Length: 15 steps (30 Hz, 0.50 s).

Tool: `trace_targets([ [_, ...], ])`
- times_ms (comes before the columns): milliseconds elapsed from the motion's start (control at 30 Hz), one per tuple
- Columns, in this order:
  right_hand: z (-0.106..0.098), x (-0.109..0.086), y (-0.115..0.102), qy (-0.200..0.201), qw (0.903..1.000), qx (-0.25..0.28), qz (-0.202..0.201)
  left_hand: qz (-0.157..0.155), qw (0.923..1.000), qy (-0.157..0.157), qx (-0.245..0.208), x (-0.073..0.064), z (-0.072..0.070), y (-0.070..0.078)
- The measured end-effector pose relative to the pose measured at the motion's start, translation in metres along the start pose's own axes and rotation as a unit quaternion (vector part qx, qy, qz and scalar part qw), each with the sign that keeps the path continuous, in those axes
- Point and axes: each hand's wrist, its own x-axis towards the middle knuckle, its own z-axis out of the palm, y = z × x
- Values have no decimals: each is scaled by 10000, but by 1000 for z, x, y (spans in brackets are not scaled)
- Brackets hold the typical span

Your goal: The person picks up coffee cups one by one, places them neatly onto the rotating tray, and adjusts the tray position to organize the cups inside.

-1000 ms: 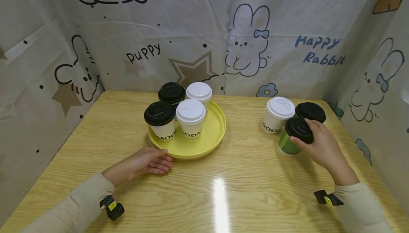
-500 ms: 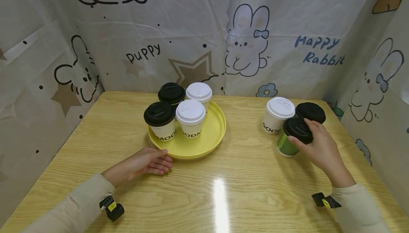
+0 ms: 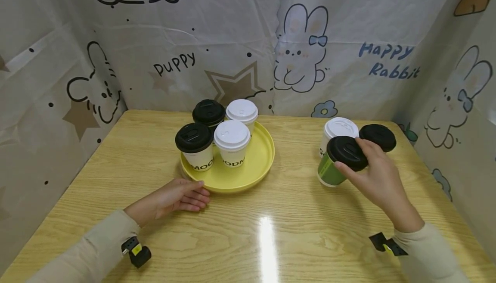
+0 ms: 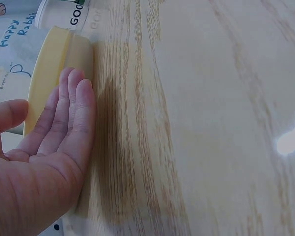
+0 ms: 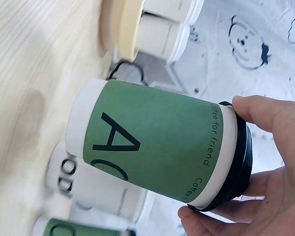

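Observation:
My right hand (image 3: 381,181) grips a green paper coffee cup (image 3: 330,172) by its black lid, thumb and fingers round the rim. In the right wrist view the green sleeve (image 5: 157,140) shows dark lettering, and the cup is tilted, its base raised off the table. At the near left edge of a round yellow tray (image 3: 236,187), my left hand (image 3: 174,199) rests with straight fingers against the side and the thumb at the rim. On the tray stand two black-lidded cups (image 3: 199,160) and two white-lidded cups (image 3: 232,156).
Behind the held cup stand a white-lidded cup (image 3: 340,129) and a black-lidded cup (image 3: 377,136), the latter partly hidden by my right hand. A printed cloth (image 3: 232,37) surrounds the back and sides of the wooden table (image 3: 294,231).
My right hand has lifted the green cup and carried it left, away from the black-lidded cup and in front of the white-lidded one. My left hand and the tray stay put.

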Motion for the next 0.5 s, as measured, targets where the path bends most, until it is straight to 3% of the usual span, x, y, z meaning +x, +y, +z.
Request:
trace_targets([
  [267,7,5,-27,39,9975,324,-633,51,10000,8,-29,0,2,1],
  [500,12,12,-58,-122,9942,489,-951,56,10000,-1,4,-1,3,2],
])
